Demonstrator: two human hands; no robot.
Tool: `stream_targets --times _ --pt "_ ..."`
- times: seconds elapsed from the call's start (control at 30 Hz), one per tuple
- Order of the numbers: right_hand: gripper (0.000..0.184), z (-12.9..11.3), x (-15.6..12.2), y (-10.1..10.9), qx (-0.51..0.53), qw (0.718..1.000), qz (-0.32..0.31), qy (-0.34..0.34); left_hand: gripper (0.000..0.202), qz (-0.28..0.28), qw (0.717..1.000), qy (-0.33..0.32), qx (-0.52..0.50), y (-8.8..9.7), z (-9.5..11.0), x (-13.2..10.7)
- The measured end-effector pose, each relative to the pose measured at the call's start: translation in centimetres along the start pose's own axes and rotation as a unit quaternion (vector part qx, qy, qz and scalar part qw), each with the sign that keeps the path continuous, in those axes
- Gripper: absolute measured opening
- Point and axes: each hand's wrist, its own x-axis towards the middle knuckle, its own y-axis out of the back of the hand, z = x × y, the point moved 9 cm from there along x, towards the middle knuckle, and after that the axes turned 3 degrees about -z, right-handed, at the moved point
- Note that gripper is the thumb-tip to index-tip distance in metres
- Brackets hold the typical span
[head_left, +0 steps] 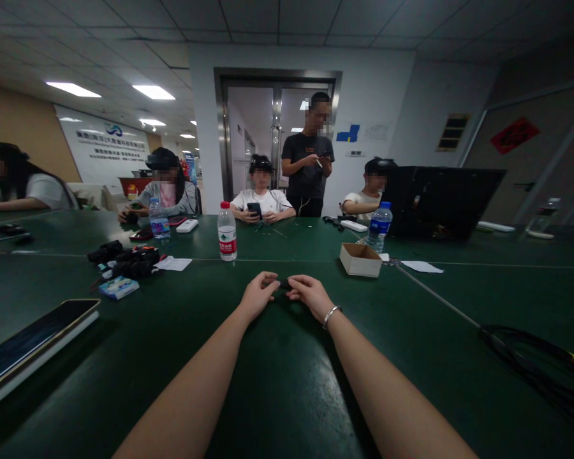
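Note:
Both my arms reach forward over the dark green table (277, 382). My left hand (258, 294) and my right hand (310, 294) meet at the fingertips, each pinched on a small dark object (284, 284) held between them just above the tabletop. What that object is I cannot make out. A silver bracelet (331, 314) sits on my right wrist.
A red-labelled water bottle (227, 232) and an open cardboard box (360, 259) stand beyond my hands. A phone (29, 347) lies at the left, dark gear (124, 260) behind it, black cables (530, 357) at the right. An open laptop (440, 201) and several people are across the table.

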Motion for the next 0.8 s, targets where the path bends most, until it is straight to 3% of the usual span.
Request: stream_targets --times 0.8 --pt "0.012 0.14 0.12 -0.13 -0.005 1.0 -0.006 -0.006 0.023 -0.002 1.0 0.009 -0.009 -0.13 -0.2 0.13"
